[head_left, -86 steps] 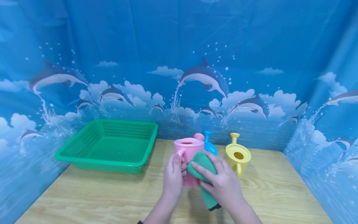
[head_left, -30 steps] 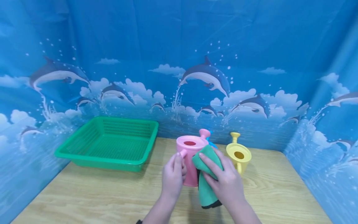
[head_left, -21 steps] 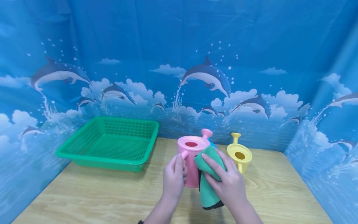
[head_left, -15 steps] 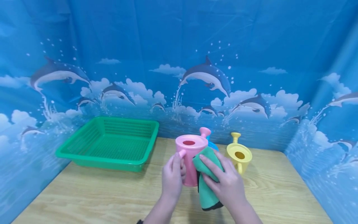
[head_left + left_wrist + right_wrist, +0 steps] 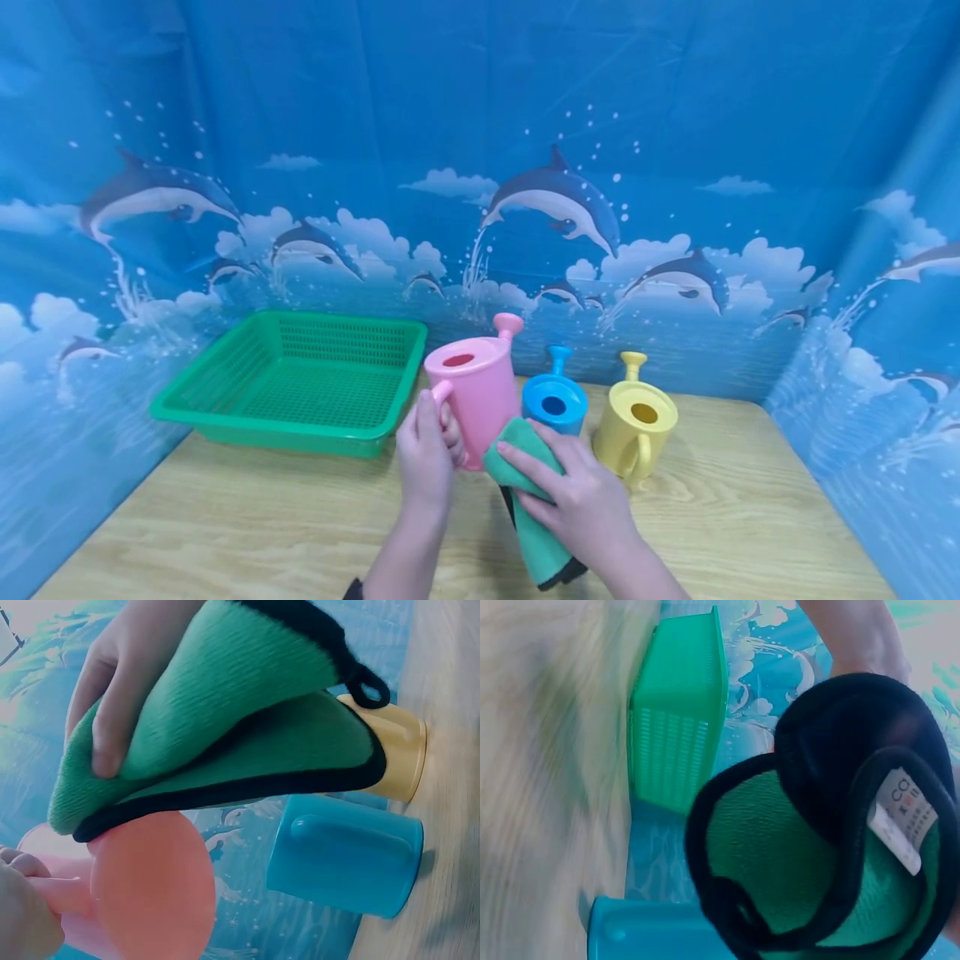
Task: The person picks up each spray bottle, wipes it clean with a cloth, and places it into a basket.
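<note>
My left hand grips the handle of a pink watering can, which is tilted and lifted off the table. In the left wrist view the can's round base shows. My right hand holds a folded green cloth with black edging against the can's lower right side. The cloth's loose end hangs down, and in the right wrist view a white label shows on it. Just behind the right hand stands a blue watering can. To its right is a yellow watering can.
A green plastic basket with slotted sides stands at the left on the wooden table. A blue dolphin-printed curtain encloses the back and sides.
The pink can has moved left and up and tilted, with my left hand on its handle. My right hand followed leftward with the cloth. The blue can has come into fuller view.
</note>
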A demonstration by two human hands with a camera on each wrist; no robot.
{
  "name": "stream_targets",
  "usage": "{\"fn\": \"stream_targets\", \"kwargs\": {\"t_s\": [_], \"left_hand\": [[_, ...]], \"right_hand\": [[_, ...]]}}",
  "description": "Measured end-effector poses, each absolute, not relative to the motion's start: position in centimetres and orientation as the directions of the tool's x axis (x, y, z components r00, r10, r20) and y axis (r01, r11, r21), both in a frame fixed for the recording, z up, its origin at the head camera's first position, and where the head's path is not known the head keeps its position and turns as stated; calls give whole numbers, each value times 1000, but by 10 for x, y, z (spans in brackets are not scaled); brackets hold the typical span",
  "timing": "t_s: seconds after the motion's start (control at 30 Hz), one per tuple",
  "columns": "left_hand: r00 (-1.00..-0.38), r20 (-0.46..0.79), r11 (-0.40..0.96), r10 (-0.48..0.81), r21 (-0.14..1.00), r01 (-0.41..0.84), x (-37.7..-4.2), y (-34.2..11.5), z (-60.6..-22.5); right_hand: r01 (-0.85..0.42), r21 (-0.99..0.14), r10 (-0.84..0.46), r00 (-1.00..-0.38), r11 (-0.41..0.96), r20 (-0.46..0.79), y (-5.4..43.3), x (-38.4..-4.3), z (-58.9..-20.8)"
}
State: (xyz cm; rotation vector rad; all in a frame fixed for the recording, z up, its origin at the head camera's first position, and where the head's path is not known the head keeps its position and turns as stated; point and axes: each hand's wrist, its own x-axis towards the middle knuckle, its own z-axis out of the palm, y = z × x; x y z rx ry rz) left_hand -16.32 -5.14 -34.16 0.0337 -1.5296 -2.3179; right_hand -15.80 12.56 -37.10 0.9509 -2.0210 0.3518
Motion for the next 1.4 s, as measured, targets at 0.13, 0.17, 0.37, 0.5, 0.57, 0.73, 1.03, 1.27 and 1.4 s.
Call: {"fn": "stream_targets", "kwargs": {"t_s": [0.13, 0.17, 0.37, 0.5, 0.57, 0.73, 1.03, 1.27, 1.4], "left_hand": [[-933, 143, -398, -331, 875, 276, -165, -53, -342], [-933, 137, -406, -332, 872, 272, -165, -53, -342], [-942, 119, -399, -314, 884, 245, -163, -53, -341], [-947, 120, -359, -297, 905, 227, -160, -52, -339], [-948, 124, -350, -294, 908, 228, -159, -52, -339], [-949, 142, -350, -282, 906, 239, -158, -48, -341], [-970, 169, -321, -175, 922, 218, -154, -38, -342], [-980, 158, -307, -122, 933, 188, -152, -33, -343], [-987, 137, -269, -81, 951, 154, -153, -29, -345]], "right_hand": [[-740, 122, -558, -378, 662, 739, 129, -156, -371], [-743, 121, -569, -386, 658, 726, 130, -156, -371], [-756, 115, -569, -373, 644, 733, 133, -156, -369], [-743, 62, -523, -407, 666, 749, 132, -156, -369], [-736, 38, -501, -420, 676, 757, 131, -155, -370], [-732, 20, -450, -397, 681, 800, 128, -156, -368], [-699, -22, -321, -356, 715, 878, 129, -159, -362], [-677, -53, -260, -352, 734, 899, 133, -163, -360], [-646, -101, -196, -372, 757, 907, 136, -164, -359]]}}
